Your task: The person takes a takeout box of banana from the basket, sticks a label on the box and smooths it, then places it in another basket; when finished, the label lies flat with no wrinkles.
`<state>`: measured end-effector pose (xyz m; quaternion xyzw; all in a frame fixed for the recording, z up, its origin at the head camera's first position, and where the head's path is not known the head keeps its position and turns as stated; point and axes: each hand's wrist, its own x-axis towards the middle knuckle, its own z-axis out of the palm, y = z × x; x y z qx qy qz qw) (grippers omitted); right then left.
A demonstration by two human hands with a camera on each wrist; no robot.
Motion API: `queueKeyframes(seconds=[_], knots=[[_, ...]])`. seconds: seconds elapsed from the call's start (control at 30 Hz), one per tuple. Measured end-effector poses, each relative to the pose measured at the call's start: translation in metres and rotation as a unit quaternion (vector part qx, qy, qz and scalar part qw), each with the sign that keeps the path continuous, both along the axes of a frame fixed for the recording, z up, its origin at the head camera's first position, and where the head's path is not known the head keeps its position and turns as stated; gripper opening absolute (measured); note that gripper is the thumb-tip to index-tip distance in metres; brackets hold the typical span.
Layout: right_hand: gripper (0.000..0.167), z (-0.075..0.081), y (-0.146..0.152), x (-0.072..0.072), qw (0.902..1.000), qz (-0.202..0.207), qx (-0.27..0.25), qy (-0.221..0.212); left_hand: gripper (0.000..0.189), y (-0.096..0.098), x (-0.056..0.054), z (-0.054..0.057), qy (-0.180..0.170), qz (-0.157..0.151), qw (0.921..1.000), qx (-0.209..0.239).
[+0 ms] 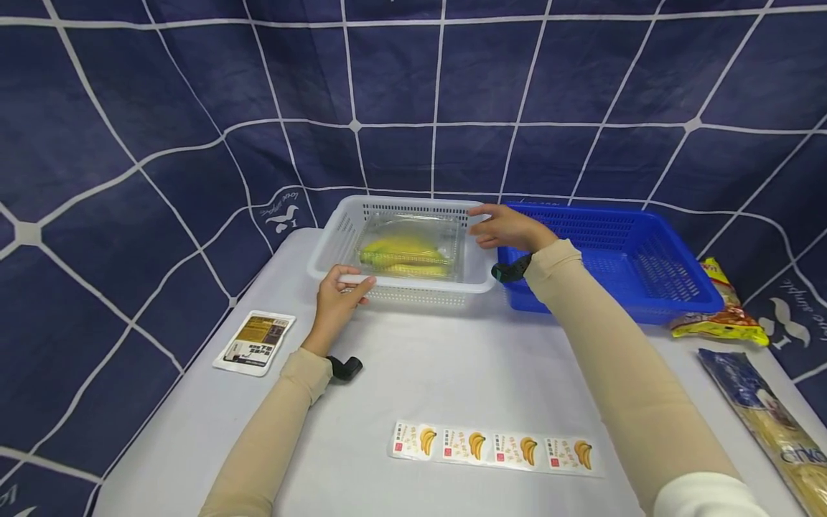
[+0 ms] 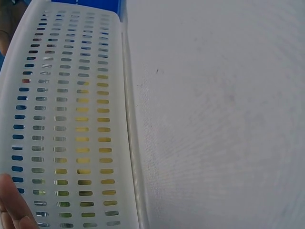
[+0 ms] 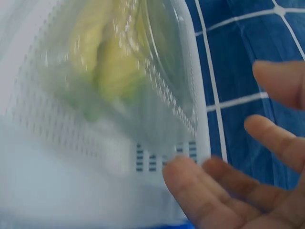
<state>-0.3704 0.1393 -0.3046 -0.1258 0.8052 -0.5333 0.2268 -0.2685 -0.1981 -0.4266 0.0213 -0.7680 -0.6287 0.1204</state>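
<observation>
A white plastic basket (image 1: 423, 285) stands at the back of the table. Inside it lies a clear plastic box (image 1: 452, 237) with yellow bananas (image 1: 403, 251) in it. My left hand (image 1: 337, 301) grips the basket's front rim near its left corner, thumb on the near side. In the left wrist view, the basket's slotted wall (image 2: 71, 119) runs upward from that hand's fingers (image 2: 15, 202). My right hand (image 1: 510, 228) is over the basket's right rim, fingers loosely spread. The right wrist view shows these fingers (image 3: 190, 193) apart, with nothing between them.
A blue basket (image 1: 614, 291) stands right of the white one. Beyond it lie a yellow-red snack bag (image 1: 723, 309) and a long noodle pack (image 1: 769, 424). A flat white packet (image 1: 255, 343) lies at left. A strip of banana stickers (image 1: 494, 449) lies at the front.
</observation>
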Motion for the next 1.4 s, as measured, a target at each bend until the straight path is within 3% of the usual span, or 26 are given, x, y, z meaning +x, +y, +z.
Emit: queueKeyframes(seconds=[0.23, 0.47, 0.6, 0.73, 0.97, 1.17, 1.4], knots=[[0.066, -0.002, -0.021, -0.002, 0.9997, -0.007, 0.021, -0.013, 0.034, 0.001, 0.002, 0.003, 0.005, -0.004, 1.0, 0.001], [0.065, -0.006, -0.04, -0.002, 0.9954, -0.049, 0.079, -0.022, 0.033, 0.0, 0.001, 0.001, 0.009, -0.006, 0.9999, 0.007], [0.071, -0.006, -0.047, -0.003, 0.9919, -0.05, 0.109, -0.04, 0.032, -0.001, -0.001, -0.001, 0.011, -0.007, 0.9998, 0.015], [0.075, -0.009, -0.05, -0.006, 0.9916, -0.029, 0.107, -0.067, 0.032, -0.001, -0.001, -0.002, 0.012, -0.009, 0.9997, 0.019], [0.081, -0.014, -0.049, -0.009, 0.9918, 0.0, 0.101, -0.078, 0.032, -0.001, 0.0, -0.002, 0.017, -0.008, 0.9998, 0.012], [0.084, -0.016, -0.051, -0.009, 0.9921, -0.004, 0.074, -0.101, 0.034, -0.002, 0.0, -0.002, 0.012, -0.01, 0.9998, 0.011], [0.086, -0.019, -0.053, -0.012, 0.992, 0.003, 0.085, -0.094, 0.034, -0.001, -0.001, -0.003, 0.016, -0.009, 0.9998, 0.008]])
